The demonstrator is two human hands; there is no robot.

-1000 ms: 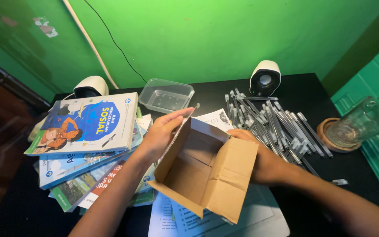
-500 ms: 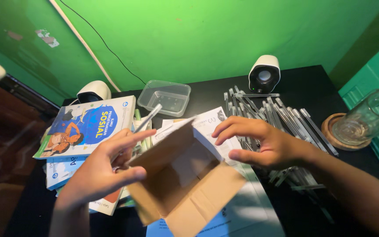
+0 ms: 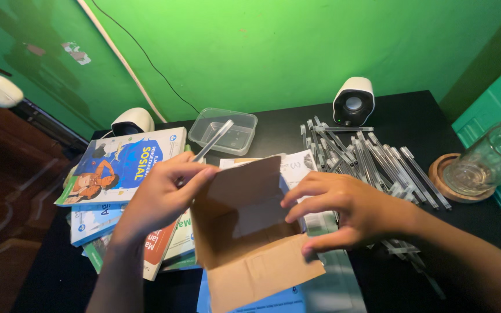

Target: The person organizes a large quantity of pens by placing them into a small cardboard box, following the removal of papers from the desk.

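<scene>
An open brown cardboard box (image 3: 244,243) lies on printed papers in the middle of the black table, its back flap standing up. My left hand (image 3: 160,197) is at the box's left side and pinches a clear plastic pen (image 3: 213,141) that points up and away. My right hand (image 3: 349,211) grips the box's right side, with the fingers curled over the rim and the thumb by the front flap. A heap of several clear pens (image 3: 372,159) lies just right of the box.
A stack of books (image 3: 120,168) lies to the left. At the back stand a clear plastic tub (image 3: 230,128) and two white speakers (image 3: 353,99) (image 3: 132,121). A glass mug (image 3: 485,156) tilts on a wooden coaster (image 3: 443,179) at the right, near a teal door.
My left hand let go of the box flap and lifted a clear pen. My right hand came off the box's side, hovered over it, then settled on its right rim. The box tipped flatter.
</scene>
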